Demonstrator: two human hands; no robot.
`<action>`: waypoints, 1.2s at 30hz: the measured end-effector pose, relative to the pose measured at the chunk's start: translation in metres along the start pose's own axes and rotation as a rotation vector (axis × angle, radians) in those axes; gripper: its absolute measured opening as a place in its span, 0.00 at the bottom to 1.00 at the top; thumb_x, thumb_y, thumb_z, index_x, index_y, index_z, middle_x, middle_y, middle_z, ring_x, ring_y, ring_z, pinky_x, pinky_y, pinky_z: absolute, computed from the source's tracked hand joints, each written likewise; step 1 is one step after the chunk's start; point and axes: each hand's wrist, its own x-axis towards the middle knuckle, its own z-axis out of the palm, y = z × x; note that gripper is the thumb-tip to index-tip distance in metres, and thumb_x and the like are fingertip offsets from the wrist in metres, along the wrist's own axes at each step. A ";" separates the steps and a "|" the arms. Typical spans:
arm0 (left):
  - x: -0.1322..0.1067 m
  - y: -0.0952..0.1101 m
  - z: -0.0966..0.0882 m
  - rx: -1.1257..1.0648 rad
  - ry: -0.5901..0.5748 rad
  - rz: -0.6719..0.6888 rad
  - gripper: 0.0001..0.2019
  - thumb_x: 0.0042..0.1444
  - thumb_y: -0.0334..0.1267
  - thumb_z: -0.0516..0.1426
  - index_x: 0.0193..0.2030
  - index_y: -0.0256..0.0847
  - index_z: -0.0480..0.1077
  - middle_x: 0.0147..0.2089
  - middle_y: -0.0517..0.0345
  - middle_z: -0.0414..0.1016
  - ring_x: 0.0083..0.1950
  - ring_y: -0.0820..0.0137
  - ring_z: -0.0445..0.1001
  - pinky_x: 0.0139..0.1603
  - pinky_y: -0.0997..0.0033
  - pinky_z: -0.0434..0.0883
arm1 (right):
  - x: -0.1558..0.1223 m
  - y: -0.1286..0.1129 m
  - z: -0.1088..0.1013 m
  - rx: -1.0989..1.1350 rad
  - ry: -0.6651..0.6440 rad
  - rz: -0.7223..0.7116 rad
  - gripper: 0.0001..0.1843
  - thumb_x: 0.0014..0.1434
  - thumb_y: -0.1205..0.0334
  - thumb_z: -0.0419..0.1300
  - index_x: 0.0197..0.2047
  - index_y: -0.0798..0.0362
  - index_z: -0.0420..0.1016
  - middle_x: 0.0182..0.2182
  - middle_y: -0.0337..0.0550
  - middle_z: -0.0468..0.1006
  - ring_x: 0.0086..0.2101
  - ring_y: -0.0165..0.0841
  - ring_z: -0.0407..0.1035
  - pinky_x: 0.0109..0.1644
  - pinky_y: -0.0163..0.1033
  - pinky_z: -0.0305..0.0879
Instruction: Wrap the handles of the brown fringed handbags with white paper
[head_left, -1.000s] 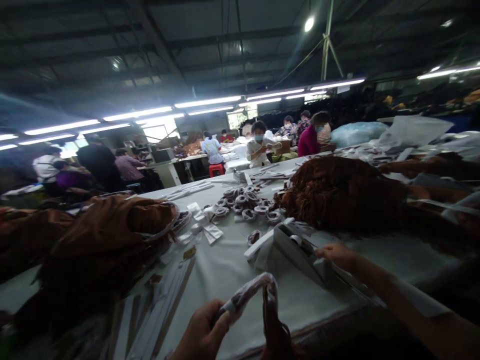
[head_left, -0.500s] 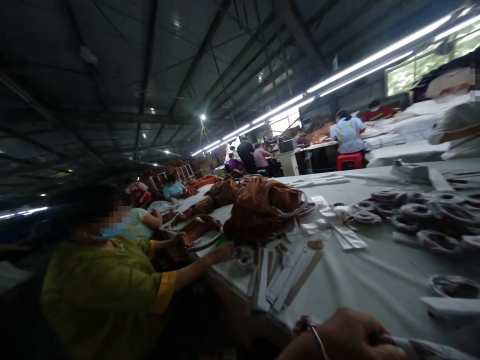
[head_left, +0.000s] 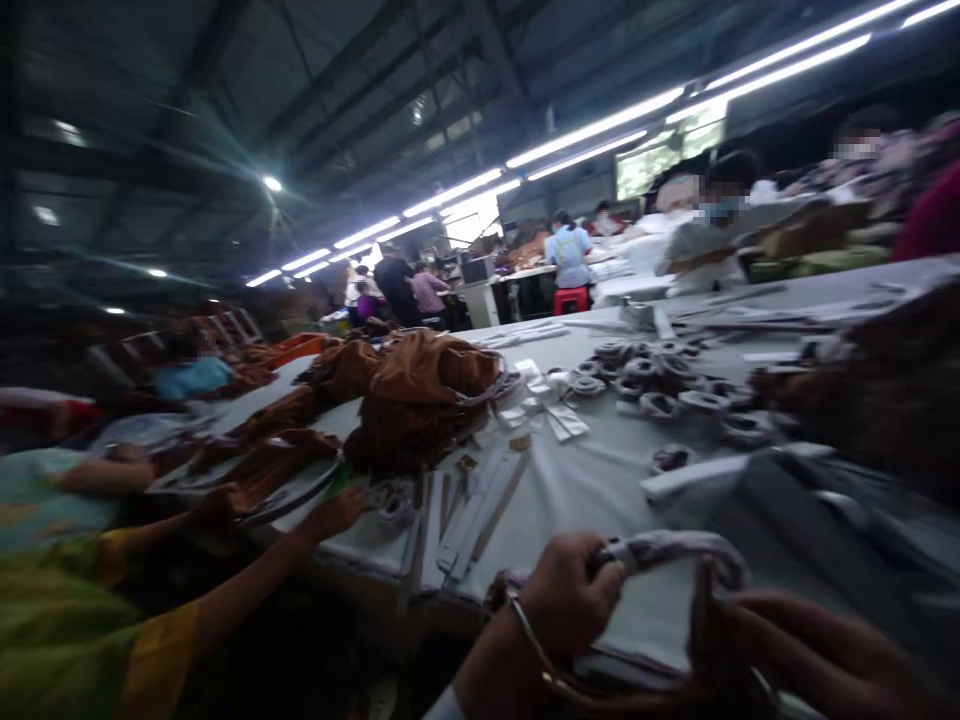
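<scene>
My left hand (head_left: pixel 571 592), with a bracelet at its wrist, is closed around one end of a bag handle (head_left: pixel 675 545) in a pale, wrinkled wrapping. The handle arches to the right above the table's front edge. Below it is a brown bag edge (head_left: pixel 702 625), dark and partly cut off by the frame. My right hand (head_left: pixel 817 640) is at the lower right, its fingers bent against that brown edge; its fingertips are blurred and partly hidden.
Coiled wrapped handles (head_left: pixel 660 385) lie across the pale table (head_left: pixel 577 490). White and tan strips (head_left: pixel 480 510) and a heap of brown bags (head_left: pixel 427 390) are farther left. A co-worker's arm (head_left: pixel 262 570) reaches in from the left. A dark grey item (head_left: pixel 795 530) lies at right.
The view has swung to the right, so the co-worker and the bags sit farther left. My right hand has come into view, and the wrapped handle now shows as a raised arch.
</scene>
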 end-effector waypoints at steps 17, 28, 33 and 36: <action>0.000 -0.013 0.015 0.387 0.280 0.347 0.08 0.57 0.29 0.53 0.42 0.37 0.72 0.44 0.44 0.76 0.56 0.51 0.71 0.63 0.41 0.65 | 0.038 -0.018 0.066 0.546 0.234 0.762 0.26 0.44 0.39 0.70 0.21 0.56 0.71 0.13 0.37 0.69 0.13 0.23 0.56 0.16 0.30 0.45; 0.003 -0.023 0.027 0.410 0.274 0.369 0.09 0.61 0.28 0.51 0.44 0.36 0.71 0.46 0.41 0.76 0.54 0.53 0.74 0.63 0.39 0.67 | 0.041 -0.012 0.070 0.589 0.250 0.824 0.31 0.38 0.34 0.71 0.20 0.54 0.69 0.10 0.34 0.65 0.11 0.23 0.53 0.13 0.30 0.44; 0.005 -0.023 0.019 0.322 0.223 0.358 0.10 0.63 0.31 0.50 0.46 0.37 0.71 0.48 0.40 0.76 0.55 0.54 0.73 0.62 0.43 0.68 | 0.038 -0.015 0.065 0.604 0.186 0.751 0.28 0.41 0.38 0.72 0.21 0.56 0.73 0.16 0.37 0.71 0.14 0.22 0.56 0.15 0.30 0.50; 0.004 -0.021 0.015 0.264 0.185 0.326 0.09 0.63 0.32 0.50 0.43 0.37 0.72 0.47 0.41 0.76 0.54 0.55 0.73 0.62 0.46 0.67 | 0.037 -0.018 0.064 0.594 0.193 0.765 0.27 0.41 0.39 0.73 0.23 0.57 0.74 0.18 0.37 0.72 0.14 0.22 0.56 0.15 0.31 0.51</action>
